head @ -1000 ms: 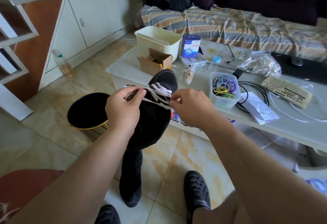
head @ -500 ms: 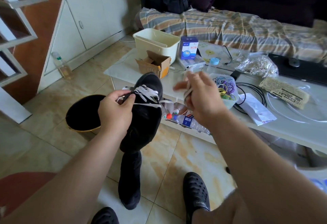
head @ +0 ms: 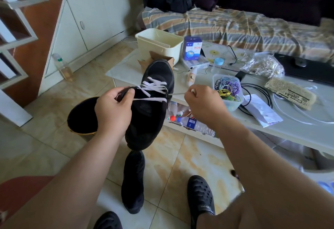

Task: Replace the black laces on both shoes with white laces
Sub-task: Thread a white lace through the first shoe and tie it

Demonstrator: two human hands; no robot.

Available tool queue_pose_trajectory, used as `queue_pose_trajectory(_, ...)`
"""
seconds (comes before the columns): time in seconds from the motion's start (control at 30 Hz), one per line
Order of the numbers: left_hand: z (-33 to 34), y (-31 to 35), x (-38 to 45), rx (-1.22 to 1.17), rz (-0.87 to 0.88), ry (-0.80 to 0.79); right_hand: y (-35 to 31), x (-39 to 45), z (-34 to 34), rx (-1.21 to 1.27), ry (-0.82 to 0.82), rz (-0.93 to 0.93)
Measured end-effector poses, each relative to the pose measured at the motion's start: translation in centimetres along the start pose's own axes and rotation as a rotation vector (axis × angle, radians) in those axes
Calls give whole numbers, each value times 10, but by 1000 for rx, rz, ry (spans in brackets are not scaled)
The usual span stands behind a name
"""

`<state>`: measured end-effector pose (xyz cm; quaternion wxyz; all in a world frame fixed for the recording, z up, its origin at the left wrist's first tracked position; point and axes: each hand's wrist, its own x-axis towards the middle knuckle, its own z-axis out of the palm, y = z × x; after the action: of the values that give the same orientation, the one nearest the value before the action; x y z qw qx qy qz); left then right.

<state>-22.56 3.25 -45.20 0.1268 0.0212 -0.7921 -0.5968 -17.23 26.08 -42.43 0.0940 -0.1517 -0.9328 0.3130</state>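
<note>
- Now the left hand [head: 113,110] grips the shoe [head: 151,105], held up before the table [head: 271,129].
- Right hand [head: 202,102] pinches the white lace [head: 153,87] taut beside it.
- Pull evenly, keeping the lace flat; second shoe [head: 132,181] waits below.

You have one view only, worn on your head, looking forward and down. It sits close above your left hand [head: 113,109] and right hand [head: 203,104]; beyond them lies the surface [head: 298,125], below them the floor [head: 173,156].
</note>
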Motion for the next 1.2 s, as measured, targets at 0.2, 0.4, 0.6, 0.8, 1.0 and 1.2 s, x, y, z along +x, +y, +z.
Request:
queue_pose_trajectory(0.2,2,0,-1,-68,-140,-54,-3,-3,-4,127,-54,2)
queue_pose_trajectory(0.4,2,-6,-6,-35,-185,-204,-14,-9,-16,194,74,-45)
queue_pose_trajectory(0.6,9,4,-19,-119,-213,-324,-32,-21,-11,216,-86,-260)
queue_pose_trajectory(0.8,21,13,-33,-237,-228,-362,-38,-25,-21,358,-147,-175)
queue_pose_trajectory(1.0,29,25,-36,-361,-253,-314,-32,-20,-22,267,6,-146)
queue_pose_trajectory(1.2,27,33,-31,-414,-252,-358,-28,-24,-18,254,65,-205)
